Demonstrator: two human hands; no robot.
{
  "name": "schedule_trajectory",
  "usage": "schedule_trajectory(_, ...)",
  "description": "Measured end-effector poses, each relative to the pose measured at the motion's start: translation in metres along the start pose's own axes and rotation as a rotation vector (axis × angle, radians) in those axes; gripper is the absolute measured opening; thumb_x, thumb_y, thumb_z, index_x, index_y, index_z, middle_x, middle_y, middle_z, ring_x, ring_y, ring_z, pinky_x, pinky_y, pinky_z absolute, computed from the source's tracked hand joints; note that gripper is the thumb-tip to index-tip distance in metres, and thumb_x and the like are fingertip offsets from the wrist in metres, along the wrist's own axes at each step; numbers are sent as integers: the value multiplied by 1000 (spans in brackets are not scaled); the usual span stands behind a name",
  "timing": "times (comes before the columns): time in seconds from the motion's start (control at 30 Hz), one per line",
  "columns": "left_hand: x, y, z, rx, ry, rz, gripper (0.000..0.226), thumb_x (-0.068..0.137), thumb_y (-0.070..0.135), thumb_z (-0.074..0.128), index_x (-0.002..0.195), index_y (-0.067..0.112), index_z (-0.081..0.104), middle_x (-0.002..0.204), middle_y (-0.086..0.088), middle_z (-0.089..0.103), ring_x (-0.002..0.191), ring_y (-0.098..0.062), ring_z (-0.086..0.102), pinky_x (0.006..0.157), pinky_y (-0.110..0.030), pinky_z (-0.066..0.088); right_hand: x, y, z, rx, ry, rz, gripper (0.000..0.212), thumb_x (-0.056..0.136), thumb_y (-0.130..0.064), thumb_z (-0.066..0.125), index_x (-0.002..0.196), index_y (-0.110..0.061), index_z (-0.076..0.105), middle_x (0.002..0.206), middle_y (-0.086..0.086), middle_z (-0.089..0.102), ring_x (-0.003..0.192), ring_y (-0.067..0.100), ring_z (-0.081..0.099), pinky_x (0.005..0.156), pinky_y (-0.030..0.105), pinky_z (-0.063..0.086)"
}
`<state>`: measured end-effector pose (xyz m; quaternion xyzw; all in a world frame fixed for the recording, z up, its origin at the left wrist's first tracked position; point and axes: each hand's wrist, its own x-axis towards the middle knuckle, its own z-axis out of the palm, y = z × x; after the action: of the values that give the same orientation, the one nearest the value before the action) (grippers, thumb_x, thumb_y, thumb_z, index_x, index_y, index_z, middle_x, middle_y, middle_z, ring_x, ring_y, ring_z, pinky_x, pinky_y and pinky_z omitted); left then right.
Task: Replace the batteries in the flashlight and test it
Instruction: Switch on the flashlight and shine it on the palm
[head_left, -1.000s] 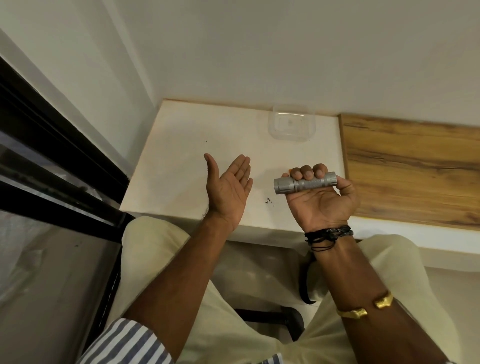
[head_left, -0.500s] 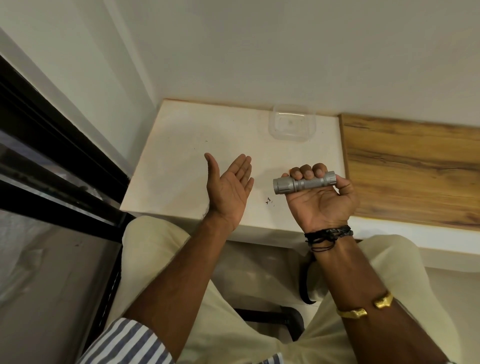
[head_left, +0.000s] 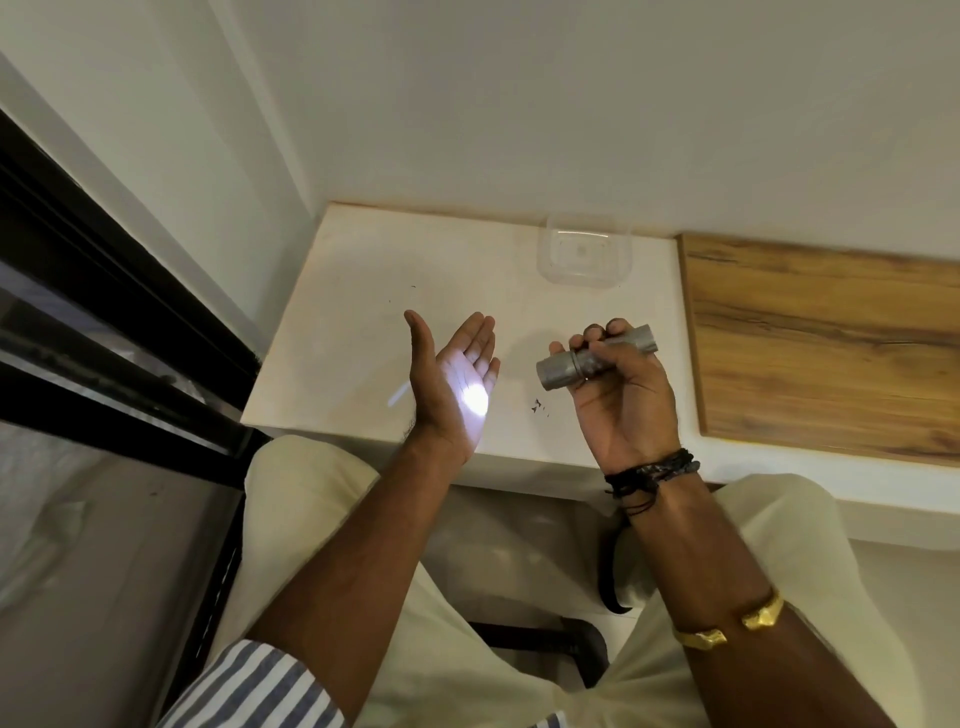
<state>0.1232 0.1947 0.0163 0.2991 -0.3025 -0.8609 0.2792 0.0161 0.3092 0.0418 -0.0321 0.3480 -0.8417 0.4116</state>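
Note:
My right hand (head_left: 621, 400) holds a silver-grey flashlight (head_left: 595, 358) above the white tabletop, its head tilted down and to the left. The flashlight is lit: a bright white spot falls on the palm of my left hand (head_left: 457, 382). That hand is raised, flat and upright with the fingers apart, a short way left of the flashlight's head, and it holds nothing. A faint streak of light also shows on the table just left of that hand. No loose batteries are in view.
A clear plastic container (head_left: 584, 254) stands at the back of the white tabletop (head_left: 353, 322) by the wall. A wooden surface (head_left: 821, 338) adjoins on the right. A dark window frame (head_left: 104, 312) runs along the left. My knees sit under the table's front edge.
The flashlight has come on and its head has tilted down toward my left palm, which now shows a bright spot. My left hand has barely moved.

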Motion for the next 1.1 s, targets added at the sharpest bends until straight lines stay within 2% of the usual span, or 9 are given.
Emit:
schedule_trajectory(0.13,7,3,-8,-2,115,60,95,89,81,20,152,11,36,161,-8,34,151,-23,26,126,-44,12,-5,3,2,-319,-16,-217,23,96,7,58,98,-15,58,121,14,68,125,28,63,110,49,44)
schedule_trajectory(0.27,6,7,-13,6,139,107,93,91,80,21,152,12,37,160,-7,36,150,-21,29,125,-42,17,-11,6,9,-534,-29,-453,20,92,4,66,101,-14,62,135,9,66,140,22,52,109,39,47)
schedule_trajectory(0.33,6,9,-13,7,144,119,92,91,79,20,152,12,38,159,-6,37,149,-21,30,125,-41,18,-13,5,11,-530,-10,-476,20,91,3,68,101,-13,62,128,4,71,139,22,53,105,35,48)
schedule_trajectory(0.47,8,11,-11,6,154,133,90,93,77,16,152,11,36,160,-6,36,150,-21,29,125,-41,14,-13,1,9,-598,31,-481,17,92,-4,71,103,-13,63,119,19,72,119,32,67,100,48,53)
schedule_trajectory(0.53,6,11,-11,13,157,144,89,94,75,16,154,11,34,160,-7,36,150,-22,30,125,-42,16,-13,0,9,-663,72,-533,18,91,-1,72,104,-10,63,110,13,73,110,23,71,93,38,55)
schedule_trajectory(0.7,6,9,-12,51,160,149,89,94,75,13,154,12,33,160,-5,37,149,-23,32,125,-43,18,-12,0,9,-670,26,-649,25,88,10,70,109,-1,62,122,6,72,137,26,55,109,44,49)
schedule_trajectory(0.87,8,8,-14,39,116,123,90,93,77,16,151,13,39,158,-6,40,148,-22,34,124,-41,20,-12,-5,10,-616,68,-612,22,93,-4,69,107,-20,62,123,18,70,122,31,66,104,55,52)
schedule_trajectory(1.0,7,8,-12,49,95,117,90,93,76,15,151,11,39,158,-6,40,147,-20,35,124,-40,20,-10,-7,8,-517,149,-586,20,92,-12,70,107,-19,61,126,23,68,123,32,65,104,48,52)
schedule_trajectory(1.1,8,8,-10,31,99,102,90,94,76,15,151,10,38,158,-8,40,148,-21,34,125,-41,19,-5,-10,7,-371,173,-489,15,92,-24,69,104,-23,60,115,14,71,118,29,66,96,52,55)
